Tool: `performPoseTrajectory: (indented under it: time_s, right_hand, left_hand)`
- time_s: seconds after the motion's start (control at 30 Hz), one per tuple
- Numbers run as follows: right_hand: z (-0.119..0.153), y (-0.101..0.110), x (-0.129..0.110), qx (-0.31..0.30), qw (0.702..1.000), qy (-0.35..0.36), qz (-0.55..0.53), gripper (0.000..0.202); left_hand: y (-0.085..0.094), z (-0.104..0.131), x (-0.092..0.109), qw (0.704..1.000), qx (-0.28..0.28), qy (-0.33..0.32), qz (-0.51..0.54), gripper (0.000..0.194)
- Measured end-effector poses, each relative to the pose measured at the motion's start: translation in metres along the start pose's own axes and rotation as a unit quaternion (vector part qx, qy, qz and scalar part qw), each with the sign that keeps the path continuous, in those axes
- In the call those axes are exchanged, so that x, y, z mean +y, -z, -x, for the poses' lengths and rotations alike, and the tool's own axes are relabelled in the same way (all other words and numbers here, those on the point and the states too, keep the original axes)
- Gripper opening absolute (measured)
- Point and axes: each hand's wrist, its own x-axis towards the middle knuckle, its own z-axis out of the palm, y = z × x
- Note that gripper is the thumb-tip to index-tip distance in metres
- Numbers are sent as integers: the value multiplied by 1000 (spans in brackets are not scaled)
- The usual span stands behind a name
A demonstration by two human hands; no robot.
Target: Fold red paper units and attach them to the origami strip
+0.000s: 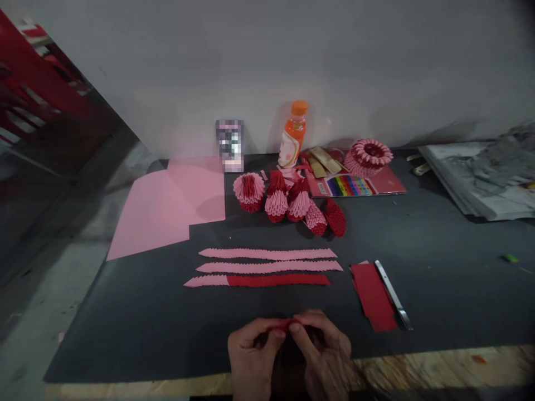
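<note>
Close to the table's front edge, my left hand (252, 351) and my right hand (324, 342) meet fingertip to fingertip. Pinched between both is a small folded piece of red paper (285, 324), mostly covered by my fingers. Just beyond them lie two pink zigzag-edged strips (267, 254) and a strip that is part pink, part red (278, 280). To the right, a stack of red paper rectangles (373, 295) lies beside a slim metal tool (393, 295), perhaps a cutter or tweezers.
Folded-paper pieces in red and pink (276, 203) stand behind the strips. Pink sheets (196, 192) lie at left, an orange bottle (293, 136) and a phone (230, 146) against the wall. A pink paper ring (368, 159) rests on a red pack (387, 181); papers (463, 189) lie far right.
</note>
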Motion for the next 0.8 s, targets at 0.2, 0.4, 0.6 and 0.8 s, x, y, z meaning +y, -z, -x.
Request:
performPoseTrajectory:
  time_s: [0.2, 0.4, 0.6, 0.8]
  right_hand:
    - [0, -2, -6, -3, 999, -10, 32, 7]
    - [-1, -1, -3, 12, 999, 3, 36, 9]
    - [0, 0, -4, -2, 999, 17, 47, 8]
    - [-3, 9, -8, -50, 984, 116, 126, 13]
  left_hand:
    - [2, 3, -3, 1000, 8, 0, -7, 51]
    - [-4, 4, -6, 998, 52, -12, 19, 46]
    - [-7, -3, 13, 999, 16, -49, -12, 34]
    - [-8, 0, 10, 999, 22, 23, 12, 42]
